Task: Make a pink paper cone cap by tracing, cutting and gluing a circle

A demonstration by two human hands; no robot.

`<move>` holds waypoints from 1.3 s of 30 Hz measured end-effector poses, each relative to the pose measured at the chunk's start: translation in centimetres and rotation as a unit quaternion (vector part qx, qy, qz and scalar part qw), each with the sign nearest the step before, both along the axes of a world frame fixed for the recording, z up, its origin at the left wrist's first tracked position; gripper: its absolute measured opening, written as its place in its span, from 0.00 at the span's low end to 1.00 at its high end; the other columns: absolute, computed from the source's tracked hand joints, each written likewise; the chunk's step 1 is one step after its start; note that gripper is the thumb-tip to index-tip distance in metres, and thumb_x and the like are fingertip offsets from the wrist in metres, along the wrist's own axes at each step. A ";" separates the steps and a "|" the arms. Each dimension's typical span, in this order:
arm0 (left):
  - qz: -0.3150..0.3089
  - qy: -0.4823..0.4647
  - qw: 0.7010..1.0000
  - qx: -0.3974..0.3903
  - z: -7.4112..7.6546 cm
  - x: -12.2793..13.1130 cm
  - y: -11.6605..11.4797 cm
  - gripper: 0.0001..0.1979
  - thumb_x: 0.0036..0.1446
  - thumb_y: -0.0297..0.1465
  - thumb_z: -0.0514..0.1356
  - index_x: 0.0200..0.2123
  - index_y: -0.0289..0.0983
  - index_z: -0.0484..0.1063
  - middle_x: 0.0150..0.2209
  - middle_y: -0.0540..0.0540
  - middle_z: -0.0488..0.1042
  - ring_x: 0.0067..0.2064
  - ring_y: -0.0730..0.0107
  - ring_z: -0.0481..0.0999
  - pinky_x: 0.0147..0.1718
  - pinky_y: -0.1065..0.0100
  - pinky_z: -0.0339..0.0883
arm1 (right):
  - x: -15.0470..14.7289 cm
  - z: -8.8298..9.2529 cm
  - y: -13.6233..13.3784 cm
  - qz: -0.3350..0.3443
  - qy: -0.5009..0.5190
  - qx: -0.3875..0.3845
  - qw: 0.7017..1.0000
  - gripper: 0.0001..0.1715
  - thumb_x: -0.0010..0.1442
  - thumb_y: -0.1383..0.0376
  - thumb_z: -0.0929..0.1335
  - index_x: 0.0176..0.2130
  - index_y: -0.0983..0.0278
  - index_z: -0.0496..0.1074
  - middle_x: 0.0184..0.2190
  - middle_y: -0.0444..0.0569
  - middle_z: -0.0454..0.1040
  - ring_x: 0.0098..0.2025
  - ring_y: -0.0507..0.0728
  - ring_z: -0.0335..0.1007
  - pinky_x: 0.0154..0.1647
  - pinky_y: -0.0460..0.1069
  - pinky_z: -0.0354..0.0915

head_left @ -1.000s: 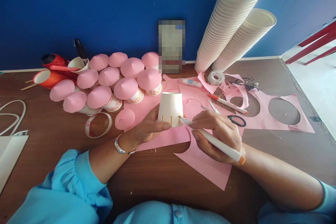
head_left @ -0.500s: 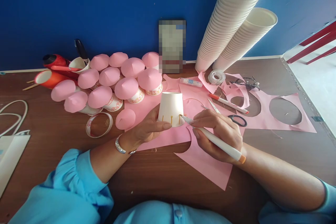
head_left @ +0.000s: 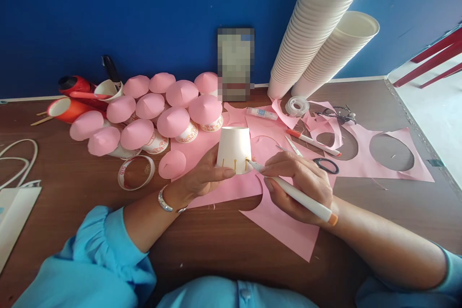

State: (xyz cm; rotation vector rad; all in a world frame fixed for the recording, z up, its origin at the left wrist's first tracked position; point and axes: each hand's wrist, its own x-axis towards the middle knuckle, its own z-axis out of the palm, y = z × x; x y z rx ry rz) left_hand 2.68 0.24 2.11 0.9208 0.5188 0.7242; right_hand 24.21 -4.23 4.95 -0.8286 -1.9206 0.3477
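A white paper cup [head_left: 234,144] is held upside down over the pink paper, its narrow end up. My left hand [head_left: 207,173] grips it from the left, thumb across the lower front. Short yellow-orange strokes with dots on top run along the cup's lower part. In my right hand [head_left: 299,185] is a white marker [head_left: 303,200] with an orange end, held like a pen. Its tip meets the cup at the rightmost visible stroke, or is very close to it. The fingers of my left hand behind the cup are mostly hidden.
Several cups topped with pink paper cones [head_left: 173,121] stand at the left. A paper ring [head_left: 136,172] lies before them. Two tall cup stacks [head_left: 314,29] lean at the back right. Scissors [head_left: 326,166], a red marker [head_left: 314,143], a glue stick [head_left: 262,113] and tape [head_left: 297,106] lie on cut pink paper [head_left: 288,226].
The marker tip has shifted very slightly at the rightmost stroke, near its top. The cup and both hands stay almost in place.
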 end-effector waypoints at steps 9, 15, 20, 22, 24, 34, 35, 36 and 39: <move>0.012 -0.034 0.999 -0.017 -1.2 0.0 0.2 0.28 0.56 0.35 0.70 0.59 0.41 0.72 0.45 0.44 0.82 0.46 0.58 0.80 0.48 0.60 0.73 | 0.3 0.2 0.0 -0.009 0.024 0.013 1.000 0.15 0.60 0.75 0.68 0.46 0.62 0.70 0.32 0.49 0.76 0.31 0.58 0.77 0.28 0.52 0.74; 0.015 -0.048 0.997 -0.056 -0.5 0.2 0.3 0.29 0.55 0.36 0.69 0.60 0.41 0.72 0.46 0.43 0.82 0.49 0.53 0.81 0.52 0.55 0.72 | 0.3 0.1 -0.1 0.001 0.019 0.027 0.999 0.14 0.61 0.74 0.69 0.47 0.62 0.70 0.32 0.51 0.77 0.33 0.59 0.78 0.28 0.52 0.75; 0.018 -0.050 0.997 -0.047 -0.8 0.1 0.2 0.36 0.50 0.39 0.74 0.62 0.42 0.71 0.50 0.41 0.82 0.49 0.52 0.82 0.49 0.56 0.73 | 0.2 0.0 -0.1 0.013 0.018 0.026 0.999 0.14 0.61 0.74 0.69 0.47 0.62 0.71 0.32 0.51 0.78 0.32 0.59 0.79 0.28 0.51 0.74; 0.010 -0.049 0.998 -0.043 -1.1 0.0 0.2 0.35 0.51 0.36 0.74 0.62 0.42 0.71 0.50 0.41 0.82 0.49 0.53 0.82 0.50 0.57 0.73 | 0.1 0.1 -0.1 0.018 0.012 0.024 0.999 0.15 0.61 0.74 0.69 0.47 0.62 0.71 0.32 0.50 0.78 0.32 0.58 0.79 0.27 0.51 0.74; 0.001 -0.049 0.998 -0.041 -1.3 -0.2 0.2 0.32 0.54 0.34 0.72 0.62 0.42 0.71 0.50 0.41 0.82 0.52 0.53 0.81 0.53 0.56 0.73 | 0.1 0.1 0.0 0.013 0.012 0.027 0.999 0.15 0.61 0.75 0.68 0.47 0.62 0.71 0.32 0.50 0.78 0.32 0.58 0.79 0.27 0.51 0.74; 0.007 -0.029 0.999 -0.034 -1.6 -0.7 -0.1 0.28 0.57 0.34 0.71 0.60 0.41 0.72 0.50 0.41 0.83 0.56 0.50 0.80 0.57 0.52 0.73 | 0.2 0.4 0.1 0.014 -0.004 0.020 1.000 0.13 0.61 0.75 0.68 0.45 0.62 0.71 0.30 0.49 0.77 0.30 0.58 0.78 0.26 0.51 0.73; 0.007 -0.024 0.999 -0.037 -1.6 -0.7 -0.1 0.28 0.57 0.34 0.71 0.60 0.42 0.72 0.51 0.41 0.82 0.56 0.50 0.80 0.56 0.53 0.73 | 0.2 0.4 0.1 0.015 -0.004 0.018 1.000 0.13 0.61 0.75 0.68 0.45 0.62 0.71 0.30 0.49 0.77 0.30 0.58 0.78 0.26 0.51 0.73; 0.006 -0.021 0.999 -0.039 -1.6 -0.6 -0.1 0.28 0.57 0.33 0.71 0.60 0.42 0.72 0.51 0.41 0.82 0.55 0.51 0.80 0.55 0.53 0.73 | 0.2 0.4 0.1 0.015 -0.005 0.017 1.000 0.14 0.60 0.75 0.68 0.45 0.62 0.71 0.30 0.49 0.77 0.30 0.58 0.78 0.27 0.51 0.73; -0.003 -0.020 0.999 -0.037 -1.3 -0.5 -0.1 0.28 0.57 0.33 0.71 0.60 0.43 0.72 0.51 0.41 0.81 0.54 0.51 0.80 0.56 0.52 0.73 | 0.2 0.3 0.1 0.015 -0.006 0.013 1.000 0.14 0.61 0.75 0.68 0.46 0.61 0.71 0.31 0.49 0.78 0.30 0.58 0.78 0.27 0.51 0.73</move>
